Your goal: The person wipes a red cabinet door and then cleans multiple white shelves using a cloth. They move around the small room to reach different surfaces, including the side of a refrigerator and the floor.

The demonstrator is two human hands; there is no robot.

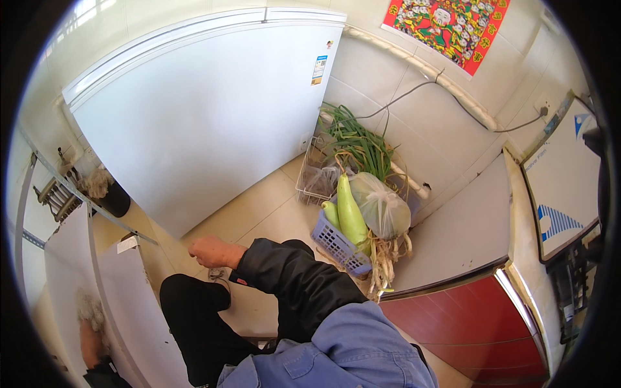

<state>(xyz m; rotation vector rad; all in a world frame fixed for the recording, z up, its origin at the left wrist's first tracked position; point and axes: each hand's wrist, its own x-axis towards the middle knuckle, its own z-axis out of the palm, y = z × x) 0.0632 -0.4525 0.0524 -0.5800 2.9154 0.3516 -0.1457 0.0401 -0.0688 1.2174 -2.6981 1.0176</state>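
Note:
At the lower left my left hand (91, 344) grips a grey scrubbing pad (90, 305), likely wire wool. The pad presses on the white shelf board (68, 252) of a metal rack and is blurred. My right hand (213, 251) hangs in front of my body over the tiled floor, its fingers curled, and nothing shows in it. A second white shelf board (128, 286) lies between my left hand and my knee, with a small white paper piece (127, 244) at its far end.
A white chest freezer (208, 111) stands ahead. Right of it are a wire basket (310, 186), green onions (361, 140), and a purple plastic basket (339, 245) with bottle gourds (350, 208) and a filled plastic bag (381, 206). A red-fronted cabinet (465, 330) stands at my right.

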